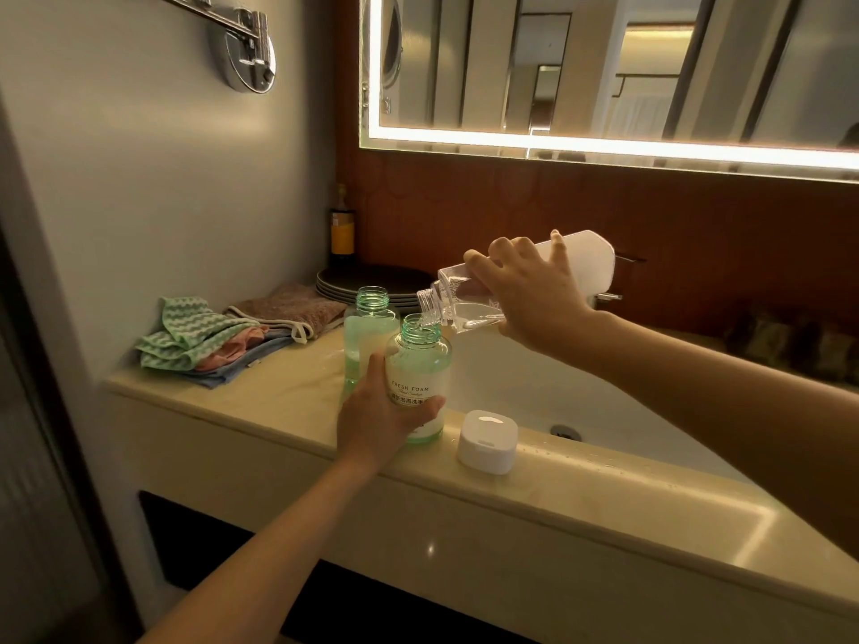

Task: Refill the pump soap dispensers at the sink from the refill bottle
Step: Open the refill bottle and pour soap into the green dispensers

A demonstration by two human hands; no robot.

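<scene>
My left hand (374, 422) grips the lower part of a green-tinted soap bottle (420, 364) labelled FRESH FOAM, standing on the counter with its pump off and neck open. My right hand (530, 290) holds the clear refill bottle (469, 299) tipped on its side, its threaded mouth right over the green bottle's neck; clear liquid lies in its lower side. A second open green bottle (369, 337) stands just behind and to the left, untouched.
A white square cap (488, 441) lies on the beige counter edge (604, 495) right of the bottles. The white basin (534, 392) is behind. Folded cloths (218, 337), stacked dark plates (367, 281) and a dark bottle (342, 225) stand at the back left.
</scene>
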